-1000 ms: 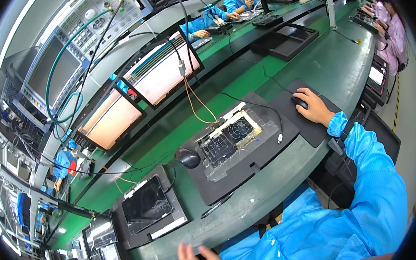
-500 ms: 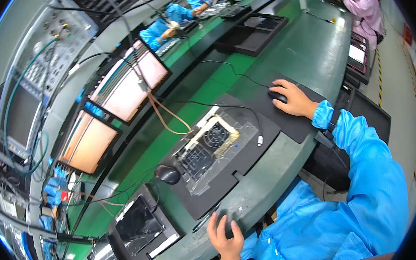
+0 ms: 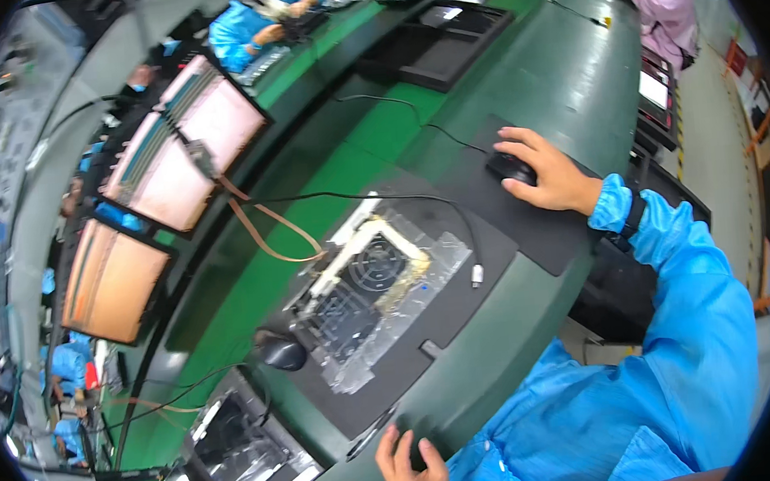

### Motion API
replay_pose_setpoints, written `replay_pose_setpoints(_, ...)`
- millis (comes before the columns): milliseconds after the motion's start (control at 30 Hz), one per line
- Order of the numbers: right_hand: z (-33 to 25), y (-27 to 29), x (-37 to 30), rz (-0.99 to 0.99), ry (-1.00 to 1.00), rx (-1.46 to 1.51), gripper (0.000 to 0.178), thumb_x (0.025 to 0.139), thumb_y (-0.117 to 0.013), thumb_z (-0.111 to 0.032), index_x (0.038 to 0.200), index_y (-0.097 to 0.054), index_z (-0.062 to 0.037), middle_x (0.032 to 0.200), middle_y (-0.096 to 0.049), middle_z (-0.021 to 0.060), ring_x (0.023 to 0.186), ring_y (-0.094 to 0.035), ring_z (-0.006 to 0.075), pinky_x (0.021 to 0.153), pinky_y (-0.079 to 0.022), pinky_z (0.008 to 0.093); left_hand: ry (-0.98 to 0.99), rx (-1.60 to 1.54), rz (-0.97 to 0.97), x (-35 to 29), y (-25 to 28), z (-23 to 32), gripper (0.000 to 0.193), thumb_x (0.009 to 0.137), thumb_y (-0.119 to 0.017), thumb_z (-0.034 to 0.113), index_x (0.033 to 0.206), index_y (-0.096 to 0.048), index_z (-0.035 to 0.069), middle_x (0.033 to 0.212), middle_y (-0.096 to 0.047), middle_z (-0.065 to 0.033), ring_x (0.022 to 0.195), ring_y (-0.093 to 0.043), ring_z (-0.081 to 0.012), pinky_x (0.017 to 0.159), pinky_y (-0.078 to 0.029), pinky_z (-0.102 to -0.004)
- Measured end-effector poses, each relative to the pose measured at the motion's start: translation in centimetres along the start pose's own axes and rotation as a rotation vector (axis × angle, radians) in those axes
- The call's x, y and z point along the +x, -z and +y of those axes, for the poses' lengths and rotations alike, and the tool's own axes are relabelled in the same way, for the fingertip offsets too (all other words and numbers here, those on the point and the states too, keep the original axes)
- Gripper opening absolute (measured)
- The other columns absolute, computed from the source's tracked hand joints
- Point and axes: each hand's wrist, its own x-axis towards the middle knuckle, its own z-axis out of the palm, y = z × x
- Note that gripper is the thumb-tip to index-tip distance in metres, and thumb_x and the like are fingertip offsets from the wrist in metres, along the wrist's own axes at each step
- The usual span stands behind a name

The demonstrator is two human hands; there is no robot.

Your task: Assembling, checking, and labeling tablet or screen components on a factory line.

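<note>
A person in blue sleeves sits at a curved green bench (image 3: 509,328), seen from above. Their right hand (image 3: 556,177) is cupped over a black mouse (image 3: 511,170), fingers bent down around it and thumb along the side nearer the body. The mouse sits on a dark mat (image 3: 538,233), whose surface reaches from it toward the bench's near edge. On the mat's far side, a broad run of green bench top stretches away to a black tray (image 3: 411,53).

The left hand (image 3: 417,478) is at the near edge, palm turned inward, fingers parted and loosely curved. I cannot tell whether it touches the bench. Just beyond its fingertips lies a pen (image 3: 371,434), close along the near edge of a dark pad (image 3: 403,357).

The pad takes up the middle, with a strip of green between its near side and the bench's curved rim. A black panel (image 3: 374,268) with a round grille lies on it, bordered in white and clear tape. A cable (image 3: 381,193) runs over the pad's far side; its white plug (image 3: 477,276) ends just beside the tape, near the mat. Past the pad's left end sits a second mouse (image 3: 281,351). Lit screens (image 3: 222,127) line the far left.
</note>
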Motion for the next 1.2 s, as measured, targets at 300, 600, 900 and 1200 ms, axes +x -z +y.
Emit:
replay_pose_setpoints(300,0.3,-1.0,0.2,-0.103,-0.048,0.010,0.052,0.087,-0.075,-0.029,0.132,-0.061,-0.0059,0.147,-0.048,0.0207,0.138,-0.048,0.0390,0.111,-0.044,0.0466,0.090,-0.016,-0.070,0.6,-0.1,-0.5,0.027,0.087,-0.073,0.000,0.114,-0.070,0.000,0.126,-0.064,-0.0213,0.114,-0.063,-0.0387,0.100,-0.050,-0.0445)
replay_pose_setpoints(600,-0.1,1.8,7.4,-0.072,0.037,-0.149,0.055,0.092,-0.071,-0.033,0.137,-0.057,-0.0036,0.142,-0.053,0.0215,0.132,-0.052,0.0408,0.110,-0.044,0.0483,0.129,0.020,-0.060,-0.2,-0.3,-0.5,0.027,0.087,-0.074,0.001,0.113,-0.071,0.002,0.127,-0.064,-0.0195,0.114,-0.064,-0.0352,0.099,-0.052,-0.0422)
replay_pose_setpoints(900,8.2,-11.6,24.8,-0.363,-0.351,-0.351,0.061,0.085,-0.071,-0.038,0.132,-0.058,-0.0021,0.119,-0.070,0.0228,0.113,-0.066,0.0424,0.097,-0.052,0.0520,0.127,0.029,-0.017,0.0,-0.8,-0.2,0.025,0.089,-0.072,0.003,0.114,-0.071,0.002,0.124,-0.067,-0.0180,0.115,-0.064,-0.0369,0.102,-0.049,-0.0436)
replay_pose_setpoints(1200,7.3,9.3,20.5,-0.539,-0.129,-0.222,0.053,0.090,-0.072,-0.034,0.129,-0.065,0.0015,0.116,-0.072,0.0244,0.108,-0.069,0.0373,0.093,-0.053,0.0456,0.128,0.008,0.010,-0.2,-0.8,-0.3,0.021,0.090,-0.070,0.002,0.111,-0.071,0.000,0.121,-0.069,-0.0191,0.111,-0.065,-0.0374,0.100,-0.051,-0.0441)
